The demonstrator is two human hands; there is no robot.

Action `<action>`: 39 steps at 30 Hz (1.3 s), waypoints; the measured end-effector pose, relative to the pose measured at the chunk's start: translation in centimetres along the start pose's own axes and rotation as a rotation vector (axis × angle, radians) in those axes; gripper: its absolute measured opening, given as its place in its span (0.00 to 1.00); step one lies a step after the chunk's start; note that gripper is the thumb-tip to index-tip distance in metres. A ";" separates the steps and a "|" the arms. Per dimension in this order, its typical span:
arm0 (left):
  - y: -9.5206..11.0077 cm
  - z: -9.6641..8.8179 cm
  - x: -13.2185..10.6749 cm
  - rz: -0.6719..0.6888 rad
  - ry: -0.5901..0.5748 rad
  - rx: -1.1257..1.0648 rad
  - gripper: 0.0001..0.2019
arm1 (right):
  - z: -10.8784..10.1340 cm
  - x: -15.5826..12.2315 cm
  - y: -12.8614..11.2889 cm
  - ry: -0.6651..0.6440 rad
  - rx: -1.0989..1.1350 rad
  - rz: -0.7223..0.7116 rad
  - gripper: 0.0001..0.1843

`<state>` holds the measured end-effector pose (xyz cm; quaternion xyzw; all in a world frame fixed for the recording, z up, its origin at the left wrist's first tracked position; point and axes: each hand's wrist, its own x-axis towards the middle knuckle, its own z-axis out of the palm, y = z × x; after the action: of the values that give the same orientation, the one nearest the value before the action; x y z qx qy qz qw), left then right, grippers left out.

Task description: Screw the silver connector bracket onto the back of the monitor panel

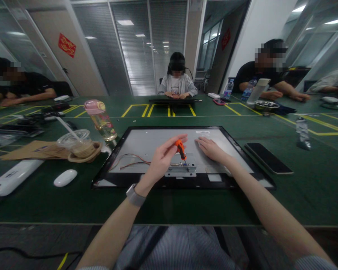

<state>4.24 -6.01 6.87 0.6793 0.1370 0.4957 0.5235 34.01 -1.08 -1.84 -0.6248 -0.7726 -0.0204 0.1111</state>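
Note:
My left hand (163, 154), with a watch on its wrist, has its fingers at the handle of an orange and black screwdriver (180, 149). The screwdriver leans a little, its shaft pointing down at a small metal bracket (180, 170) on the near part of a flat display panel (135, 142). Whether the tip sits in a screw is too small to tell. My right hand (212, 150) lies flat on the panel's grey back, fingers spread, holding nothing. Thin wires (129, 159) run across the panel to the left of the bracket.
On the left are a drink cup (76, 142) in a cardboard holder, a pink-lidded bottle (101, 122), a white mouse (65, 178) and a white elongated device (14, 178). A black phone (267, 157) lies right of the panel. Several people sit around the green table (312, 195).

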 end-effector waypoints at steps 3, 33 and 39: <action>-0.2 0.0 0.0 -0.020 0.012 -0.039 0.16 | -0.2 0.0 -0.2 -0.012 0.007 0.014 0.28; -0.6 -0.2 0.3 0.045 0.110 0.036 0.14 | -0.3 -0.1 -0.2 -0.013 -0.004 0.011 0.28; -0.4 -0.2 0.1 -0.010 0.101 -0.003 0.17 | -0.4 0.0 -0.4 -0.023 0.002 0.012 0.28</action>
<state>4.26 -5.67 6.55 0.6521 0.1659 0.5270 0.5192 33.73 -1.23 -1.42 -0.6294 -0.7701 -0.0117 0.1032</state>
